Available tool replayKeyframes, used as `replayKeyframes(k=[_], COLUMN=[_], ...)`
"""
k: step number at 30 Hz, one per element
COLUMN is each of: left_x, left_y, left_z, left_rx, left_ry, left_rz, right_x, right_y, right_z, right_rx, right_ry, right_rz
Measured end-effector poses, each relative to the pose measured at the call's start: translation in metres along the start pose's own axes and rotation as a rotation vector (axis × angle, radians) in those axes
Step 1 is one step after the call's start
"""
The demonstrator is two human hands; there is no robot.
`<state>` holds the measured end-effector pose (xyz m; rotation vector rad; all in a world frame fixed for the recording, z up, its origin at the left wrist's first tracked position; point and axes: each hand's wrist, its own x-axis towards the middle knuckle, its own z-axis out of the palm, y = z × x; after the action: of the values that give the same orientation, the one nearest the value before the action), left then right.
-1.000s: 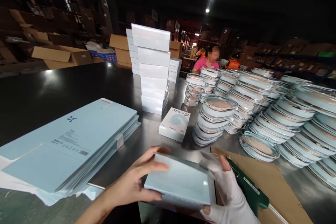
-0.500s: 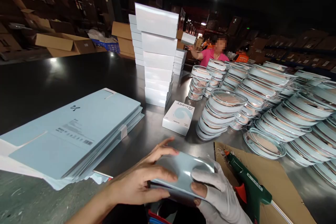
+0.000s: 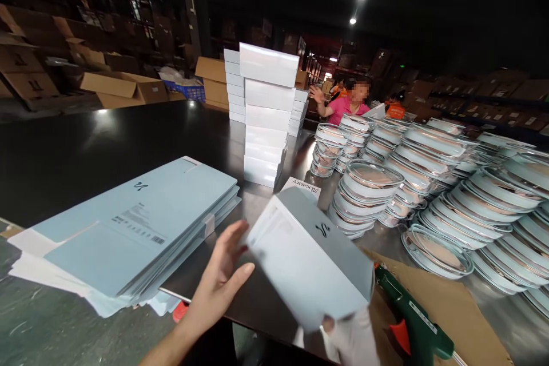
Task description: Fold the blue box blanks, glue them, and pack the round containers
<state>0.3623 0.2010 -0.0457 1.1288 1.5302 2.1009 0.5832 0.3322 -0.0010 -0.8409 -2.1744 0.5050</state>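
Observation:
A pale blue folded carton (image 3: 311,254) is raised and tilted in front of me. My right hand (image 3: 349,337), in a white glove, grips its lower edge from underneath; most of that hand is hidden behind the box. My bare left hand (image 3: 218,280) sits at the carton's left edge, fingers spread, touching its side. A finished box printed "Beauty" (image 3: 302,186) lies on the table just behind the carton, mostly hidden by it.
A pile of flat blue carton blanks (image 3: 128,229) lies at the left. A tall stack of white boxes (image 3: 266,114) stands mid-table. Stacks of round clear-lidded compacts (image 3: 429,177) fill the right. A green glue gun (image 3: 414,320) rests on cardboard (image 3: 450,297). A person in pink (image 3: 347,104) works opposite.
The carton has been lifted from near the table edge and tipped up, its broad face now toward me. My left hand has opened off the top and moved to its left side.

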Motion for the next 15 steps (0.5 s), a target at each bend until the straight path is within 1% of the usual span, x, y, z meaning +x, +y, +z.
replayKeyframes(k=[2,4,5,7,9,11,13,15], left_x=[0.008,0.018,0.022,0.032,0.043,0.056,0.073,0.09], left_y=[0.02,0.041,0.05,0.064,0.071,0.074,0.073,0.072], left_z=[-0.014,-0.031,-0.041,-0.058,-0.075,-0.095,-0.117,-0.141], left_rx=[0.154,0.401,0.527,0.722,0.875,1.015,1.156,1.259], left_ry=[0.062,0.096,0.114,0.171,0.222,0.243,0.246,0.257], left_rz=[0.145,0.324,0.402,0.486,0.48,0.411,0.287,0.146], right_x=[0.034,0.074,0.093,0.124,0.143,0.152,0.154,0.15], right_y=[-0.007,-0.012,-0.014,-0.014,-0.009,-0.002,0.002,0.002], right_z=[0.007,0.019,0.027,0.048,0.069,0.086,0.094,0.092], right_rx=[-0.121,-0.264,-0.326,-0.427,-0.515,-0.585,-0.63,-0.643], right_ry=[0.043,0.046,0.02,-0.063,-0.146,-0.205,-0.235,-0.24], right_rz=[-0.021,-0.072,-0.107,-0.172,-0.214,-0.226,-0.226,-0.238])
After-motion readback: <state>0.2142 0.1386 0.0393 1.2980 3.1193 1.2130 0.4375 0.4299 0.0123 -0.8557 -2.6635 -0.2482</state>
